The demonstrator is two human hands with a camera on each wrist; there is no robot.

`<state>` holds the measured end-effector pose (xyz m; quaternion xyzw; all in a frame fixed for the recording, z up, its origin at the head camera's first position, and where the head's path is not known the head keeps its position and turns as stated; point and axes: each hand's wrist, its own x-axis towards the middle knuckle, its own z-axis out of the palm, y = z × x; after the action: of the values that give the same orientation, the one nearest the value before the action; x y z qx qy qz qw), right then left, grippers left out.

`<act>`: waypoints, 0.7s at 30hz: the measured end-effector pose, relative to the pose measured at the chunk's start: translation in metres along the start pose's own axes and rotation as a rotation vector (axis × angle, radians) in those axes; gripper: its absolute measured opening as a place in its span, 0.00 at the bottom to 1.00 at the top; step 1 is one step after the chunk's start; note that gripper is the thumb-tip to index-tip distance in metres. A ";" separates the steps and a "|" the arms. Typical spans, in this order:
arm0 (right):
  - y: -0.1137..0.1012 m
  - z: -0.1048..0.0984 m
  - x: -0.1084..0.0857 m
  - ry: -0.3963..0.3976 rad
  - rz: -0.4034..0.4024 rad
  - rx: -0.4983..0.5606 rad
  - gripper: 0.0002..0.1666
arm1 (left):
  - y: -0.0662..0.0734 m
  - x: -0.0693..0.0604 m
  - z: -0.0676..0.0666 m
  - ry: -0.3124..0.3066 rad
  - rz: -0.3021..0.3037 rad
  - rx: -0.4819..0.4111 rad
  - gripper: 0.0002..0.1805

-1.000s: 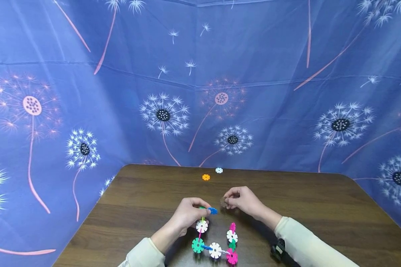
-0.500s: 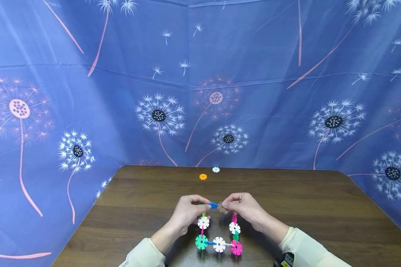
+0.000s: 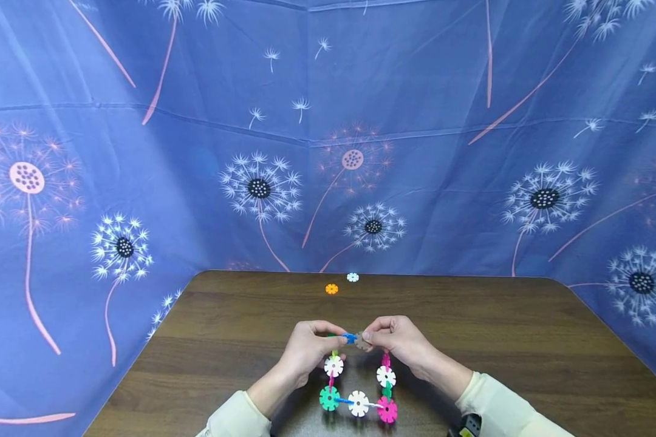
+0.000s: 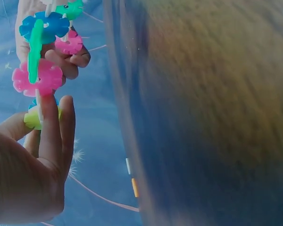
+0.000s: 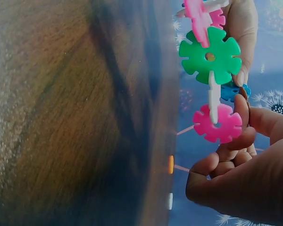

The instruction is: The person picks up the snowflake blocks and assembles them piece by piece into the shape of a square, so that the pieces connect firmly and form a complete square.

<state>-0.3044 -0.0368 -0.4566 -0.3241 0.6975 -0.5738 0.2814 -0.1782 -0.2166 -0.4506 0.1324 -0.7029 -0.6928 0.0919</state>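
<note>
A chain of interlocking notched plastic discs hangs above the table in an open square, with a green disc (image 3: 329,398), a white disc (image 3: 358,403) and a pink disc (image 3: 387,409) along its near side. My left hand (image 3: 305,351) pinches the chain's far left end, where a blue disc (image 3: 351,337) sticks out to the right. Between thumb and fingers of my right hand (image 3: 403,341) is a brown disc (image 3: 361,342), its edge meeting the blue one. Whether they interlock I cannot tell. In the right wrist view the chain's pink end disc (image 5: 217,123) lies against the right fingers.
On the far part of the brown wooden table (image 3: 470,315) lie an orange disc (image 3: 331,289) and a white disc (image 3: 352,277). Behind the table hangs a blue cloth (image 3: 443,152) with dandelion print. A dark wristband (image 3: 470,423) sits at the right sleeve.
My right hand has moved in toward the left hand, bringing the brown disc from apart to the blue disc. During the last half second both hands have barely moved.
</note>
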 end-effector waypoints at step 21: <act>-0.001 0.005 -0.002 -0.097 0.002 0.121 0.05 | 0.002 -0.008 0.006 0.029 0.053 0.082 0.01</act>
<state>-0.2994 -0.0389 -0.4563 -0.3332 0.6475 -0.5981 0.3347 -0.1728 -0.2084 -0.4484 0.1273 -0.7325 -0.6588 0.1150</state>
